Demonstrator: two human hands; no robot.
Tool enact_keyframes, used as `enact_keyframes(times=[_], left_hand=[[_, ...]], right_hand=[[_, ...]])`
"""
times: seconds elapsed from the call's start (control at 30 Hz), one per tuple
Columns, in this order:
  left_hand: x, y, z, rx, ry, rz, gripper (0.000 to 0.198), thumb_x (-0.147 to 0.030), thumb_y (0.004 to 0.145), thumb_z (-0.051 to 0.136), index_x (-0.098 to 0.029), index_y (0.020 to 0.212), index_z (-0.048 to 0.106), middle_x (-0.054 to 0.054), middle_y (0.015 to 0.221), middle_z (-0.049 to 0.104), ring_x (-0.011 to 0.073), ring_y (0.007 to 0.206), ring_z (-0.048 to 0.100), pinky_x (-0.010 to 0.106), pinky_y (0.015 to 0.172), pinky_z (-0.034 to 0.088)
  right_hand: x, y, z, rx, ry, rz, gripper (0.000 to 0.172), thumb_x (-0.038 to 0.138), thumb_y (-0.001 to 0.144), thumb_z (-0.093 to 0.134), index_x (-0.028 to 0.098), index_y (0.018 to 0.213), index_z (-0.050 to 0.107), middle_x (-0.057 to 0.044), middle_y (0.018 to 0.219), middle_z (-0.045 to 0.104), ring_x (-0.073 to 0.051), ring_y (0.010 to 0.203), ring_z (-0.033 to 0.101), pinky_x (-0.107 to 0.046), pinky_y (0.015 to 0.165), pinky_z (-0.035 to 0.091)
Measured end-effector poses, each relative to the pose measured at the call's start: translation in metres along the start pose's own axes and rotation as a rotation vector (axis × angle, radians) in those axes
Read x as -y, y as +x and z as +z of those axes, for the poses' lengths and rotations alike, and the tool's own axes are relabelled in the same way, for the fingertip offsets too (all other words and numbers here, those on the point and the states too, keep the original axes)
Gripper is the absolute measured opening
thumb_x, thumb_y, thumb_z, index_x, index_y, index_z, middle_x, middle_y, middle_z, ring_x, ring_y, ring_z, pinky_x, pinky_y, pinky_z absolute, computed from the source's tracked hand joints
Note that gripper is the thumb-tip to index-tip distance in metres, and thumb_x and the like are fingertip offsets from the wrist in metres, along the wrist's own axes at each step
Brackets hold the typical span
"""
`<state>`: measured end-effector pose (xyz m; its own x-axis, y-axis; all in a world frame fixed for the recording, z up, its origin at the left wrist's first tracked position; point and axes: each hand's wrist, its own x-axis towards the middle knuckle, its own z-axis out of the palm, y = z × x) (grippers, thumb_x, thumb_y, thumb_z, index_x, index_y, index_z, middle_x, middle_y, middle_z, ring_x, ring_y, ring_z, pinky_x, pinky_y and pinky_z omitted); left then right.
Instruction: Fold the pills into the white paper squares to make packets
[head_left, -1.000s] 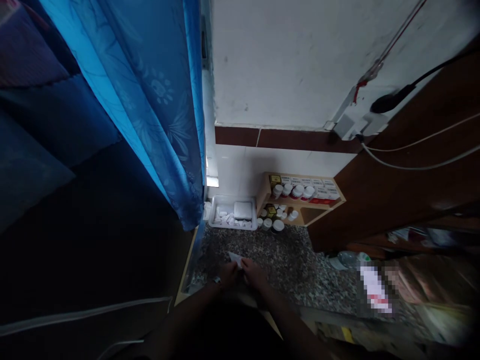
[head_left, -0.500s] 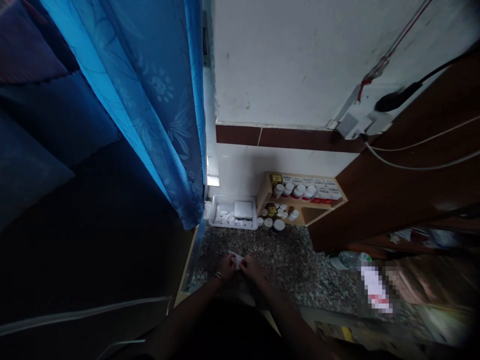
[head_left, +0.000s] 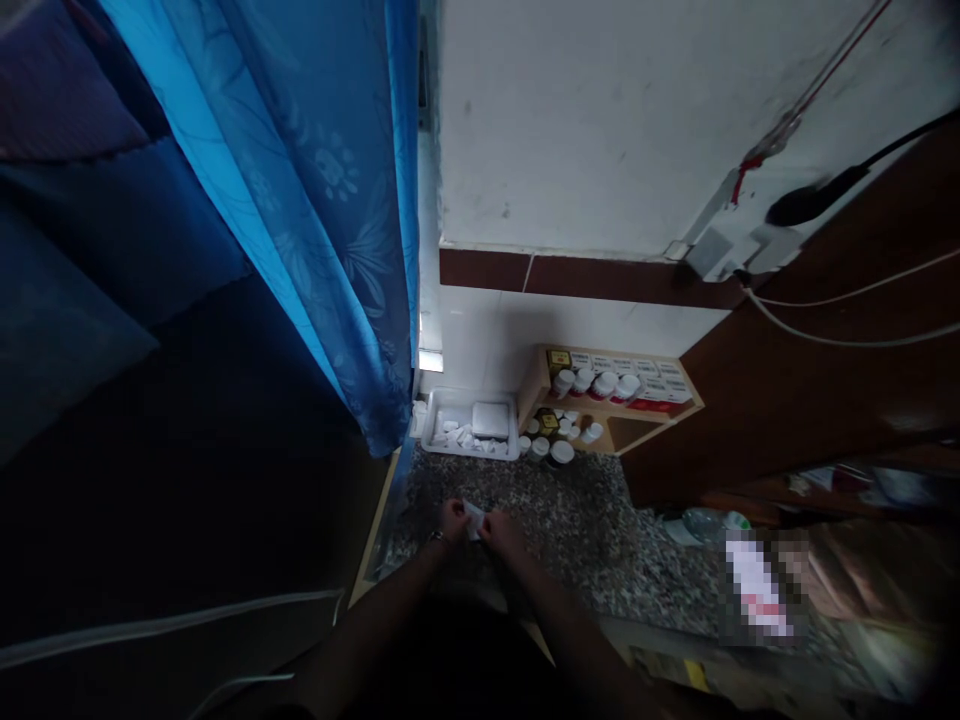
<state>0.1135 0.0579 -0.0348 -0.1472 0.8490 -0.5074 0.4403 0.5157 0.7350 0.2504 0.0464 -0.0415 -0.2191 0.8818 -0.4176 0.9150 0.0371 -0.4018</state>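
Observation:
A small piece of white paper [head_left: 473,519] is held between my two hands, just above the speckled stone counter [head_left: 585,540]. My left hand [head_left: 453,521], with a band at its wrist, pinches the paper's left side. On the right edge, the fingers of my right hand [head_left: 501,532] are closed. Beyond my hands stands a white plastic tray [head_left: 427,440], in which several small folded white paper pieces [head_left: 480,440] lie beside a stack of white sheets [head_left: 490,419]. Dim light hides the finer detail of my fingertips.
Right of the tray is a wooden shelf [head_left: 661,425] with several white-capped bottles [head_left: 603,386] and boxes. A blue curtain [head_left: 330,220] hangs at the left. A clear plastic bottle [head_left: 703,524] lies on the counter's right, and plugs [head_left: 739,245] with cables are on the wall.
My left hand has shifted slightly up and left, and more of the white paper shows between my hands. The whole view has moved a little.

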Motion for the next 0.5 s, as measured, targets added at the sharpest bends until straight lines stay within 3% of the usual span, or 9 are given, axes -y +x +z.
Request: enact_keyframes(times=[0.1, 0.17, 0.27, 0.4, 0.5], left_hand=[[-0.007, 0.007, -0.006, 0.049, 0.077, 0.017, 0.014, 0.001, 0.06, 0.058, -0.012, 0.065, 0.059, -0.001, 0.065, 0.059, 0.0125, 0.066, 0.056, 0.021, 0.063, 0.042], [-0.006, 0.009, -0.009, 0.065, 0.178, 0.104, 0.011, -0.001, 0.06, 0.059, -0.012, 0.06, 0.059, -0.001, 0.065, 0.058, 0.0125, 0.068, 0.053, 0.021, 0.064, 0.04], [0.0, 0.008, -0.01, 0.099, 0.442, 0.308, 0.005, -0.009, 0.067, 0.059, -0.013, 0.064, 0.062, 0.001, 0.074, 0.059, 0.0131, 0.074, 0.051, 0.022, 0.068, 0.038], [0.01, 0.003, -0.007, 0.069, 0.547, 0.353, 0.009, -0.013, 0.075, 0.054, -0.013, 0.075, 0.064, 0.003, 0.08, 0.059, 0.0131, 0.075, 0.051, 0.022, 0.067, 0.037], [0.014, 0.001, -0.011, 0.138, 0.608, 0.446, 0.014, -0.014, 0.079, 0.05, -0.014, 0.077, 0.064, 0.005, 0.088, 0.059, 0.0123, 0.076, 0.052, 0.021, 0.068, 0.037]], right_hand=[[0.003, -0.003, -0.003, -0.004, 0.016, 0.011, 0.018, 0.027, 0.081, 0.054, 0.015, 0.085, 0.068, -0.006, 0.09, 0.064, -0.015, 0.081, 0.055, -0.022, 0.067, 0.033], [0.005, -0.005, -0.004, -0.021, 0.025, 0.016, 0.019, 0.027, 0.081, 0.054, 0.016, 0.085, 0.068, -0.006, 0.09, 0.064, -0.015, 0.081, 0.055, -0.023, 0.067, 0.033], [0.005, -0.007, -0.005, -0.038, 0.032, 0.021, 0.019, 0.025, 0.083, 0.051, 0.016, 0.084, 0.068, -0.006, 0.089, 0.064, -0.015, 0.081, 0.055, -0.023, 0.067, 0.033], [0.005, -0.006, -0.001, -0.051, 0.026, 0.032, 0.019, 0.025, 0.083, 0.051, 0.017, 0.084, 0.068, -0.006, 0.09, 0.064, -0.015, 0.081, 0.055, -0.022, 0.067, 0.033], [0.004, -0.004, 0.002, -0.064, 0.014, 0.038, 0.02, 0.024, 0.084, 0.049, 0.017, 0.086, 0.068, -0.006, 0.091, 0.064, -0.015, 0.083, 0.055, -0.021, 0.067, 0.034]])
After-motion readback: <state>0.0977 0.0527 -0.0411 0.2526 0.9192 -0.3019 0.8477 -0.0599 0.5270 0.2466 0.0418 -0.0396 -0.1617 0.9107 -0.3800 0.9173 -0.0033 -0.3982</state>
